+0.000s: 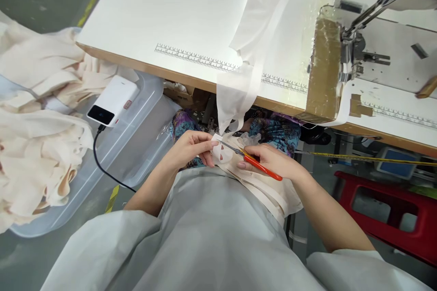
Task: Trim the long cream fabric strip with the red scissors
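My left hand (191,148) pinches a small white fabric piece (222,154) over my lap, just below the table edge. In my right hand (269,160) is a pair of red-handled thread snips (252,162), whose metal tips rest on that piece. A long white fabric strip (239,95) hangs from the white sewing table (164,18) down to the piece. More cream strips lie across my lap under both hands.
A sewing machine (375,36) stands at the table's right end. At left, a clear plastic bin (136,145) carries a white power bank (114,100) with a black cable, beside heaps of cream fabric (37,145). A red stool (389,213) and a yellow tape (368,158) are at right.
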`<state>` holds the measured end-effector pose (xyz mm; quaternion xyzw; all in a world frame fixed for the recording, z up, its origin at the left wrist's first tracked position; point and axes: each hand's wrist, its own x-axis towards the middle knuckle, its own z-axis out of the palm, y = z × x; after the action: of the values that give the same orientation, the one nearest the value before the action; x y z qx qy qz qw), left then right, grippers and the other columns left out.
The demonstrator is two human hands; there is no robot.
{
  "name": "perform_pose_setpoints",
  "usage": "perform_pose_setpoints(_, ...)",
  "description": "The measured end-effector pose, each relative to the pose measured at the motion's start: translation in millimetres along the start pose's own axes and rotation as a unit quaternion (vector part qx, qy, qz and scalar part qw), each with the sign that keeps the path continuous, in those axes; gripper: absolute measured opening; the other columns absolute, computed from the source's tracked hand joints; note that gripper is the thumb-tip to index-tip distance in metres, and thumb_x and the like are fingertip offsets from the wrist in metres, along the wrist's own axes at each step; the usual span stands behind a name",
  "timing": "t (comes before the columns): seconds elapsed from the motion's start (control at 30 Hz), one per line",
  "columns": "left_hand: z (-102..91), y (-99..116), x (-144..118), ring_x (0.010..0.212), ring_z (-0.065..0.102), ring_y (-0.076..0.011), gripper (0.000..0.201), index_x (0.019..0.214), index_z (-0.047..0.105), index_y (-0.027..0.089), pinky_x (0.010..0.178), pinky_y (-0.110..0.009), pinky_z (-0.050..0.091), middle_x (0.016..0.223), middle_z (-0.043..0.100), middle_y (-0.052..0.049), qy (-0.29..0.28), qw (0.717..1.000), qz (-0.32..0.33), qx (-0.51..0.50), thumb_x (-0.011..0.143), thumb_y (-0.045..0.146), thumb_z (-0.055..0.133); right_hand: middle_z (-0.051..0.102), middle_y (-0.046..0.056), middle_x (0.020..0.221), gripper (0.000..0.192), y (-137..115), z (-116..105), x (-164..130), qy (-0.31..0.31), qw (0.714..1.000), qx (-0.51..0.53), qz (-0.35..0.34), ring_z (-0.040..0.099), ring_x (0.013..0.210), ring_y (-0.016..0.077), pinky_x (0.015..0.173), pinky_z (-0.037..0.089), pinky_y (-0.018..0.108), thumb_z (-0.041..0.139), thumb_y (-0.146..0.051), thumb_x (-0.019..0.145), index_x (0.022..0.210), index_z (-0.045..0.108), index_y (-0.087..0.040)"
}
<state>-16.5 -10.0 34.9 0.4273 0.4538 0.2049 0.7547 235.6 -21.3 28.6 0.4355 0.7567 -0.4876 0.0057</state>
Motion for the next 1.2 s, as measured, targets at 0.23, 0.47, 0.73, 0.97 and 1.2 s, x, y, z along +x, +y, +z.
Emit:
perform_pose_setpoints(0.23, -1.9, 2, 1, 0.048, 0.065, -0.0149, 0.037, 0.075, 0.07, 0.011, 0.048, -0.019, 0.049, 0.052, 0.066, -0.004, -0.008, 1.0, -0.002, -0.006, 0.077, 0.048, 0.072, 0.026, -0.006, 0.054, 0.058, -2, 7, -1, 0.053, 0.998, -0.044, -0.006, 0.024, 0.051, 0.0093, 0.051, 0.018, 0.027, 0.046, -0.07, 0.086, 0.061, 0.027, -0.021)
perform_pose_setpoints(0.47, 0.0, 4, 0, 0.048, 0.064, -0.0155, 0.034, 0.075, 0.072, 0.012, 0.049, -0.021, 0.049, 0.052, 0.066, -0.004, -0.004, 1.0, -0.006, -0.008, 0.076, 0.045, 0.072, 0.031, -0.004, 0.054, 0.057, -6, 10, -4, 0.083, 0.993, -0.079, 0.01, 0.025, 0.05, 0.011, 0.052, 0.019, 0.027, 0.04, -0.07, 0.088, 0.061, 0.025, -0.022)
perform_pose_setpoints(0.73, 0.6, 2, 1, 0.048, 0.065, -0.016, 0.03, 0.073, 0.068, 0.013, 0.048, -0.021, 0.048, 0.053, 0.066, -0.003, -0.012, 1.0, -0.019, -0.002, 0.077, 0.042, 0.071, 0.051, 0.002, 0.064, 0.051, -15, 8, 1, 0.088, 0.981, -0.168, 0.036, 0.043, 0.054, 0.0156, 0.052, 0.017, 0.028, 0.036, -0.069, 0.089, 0.067, 0.033, -0.023)
perform_pose_setpoints(0.97, 1.2, 3, 1, 0.046, 0.064, -0.0149, 0.031, 0.069, 0.067, 0.012, 0.047, -0.019, 0.047, 0.051, 0.066, -0.004, -0.021, 0.999, -0.027, 0.002, 0.077, 0.042, 0.071, 0.042, 0.0, 0.055, 0.055, -11, 15, 1, 0.105, 0.983, -0.144, 0.046, 0.037, 0.05, 0.0142, 0.052, 0.016, 0.028, 0.036, -0.071, 0.087, 0.063, 0.028, -0.023)
perform_pose_setpoints(1.2, 3.1, 3, 3, 0.048, 0.066, -0.0155, 0.036, 0.075, 0.066, 0.012, 0.049, -0.02, 0.05, 0.053, 0.067, -0.005, -0.017, 0.999, -0.044, 0.01, 0.075, 0.048, 0.073, 0.036, -0.004, 0.057, 0.053, -5, 8, -3, 0.099, 0.995, 0.011, 0.004, 0.032, 0.052, 0.0107, 0.052, 0.023, 0.026, 0.048, -0.067, 0.085, 0.062, 0.033, -0.022)
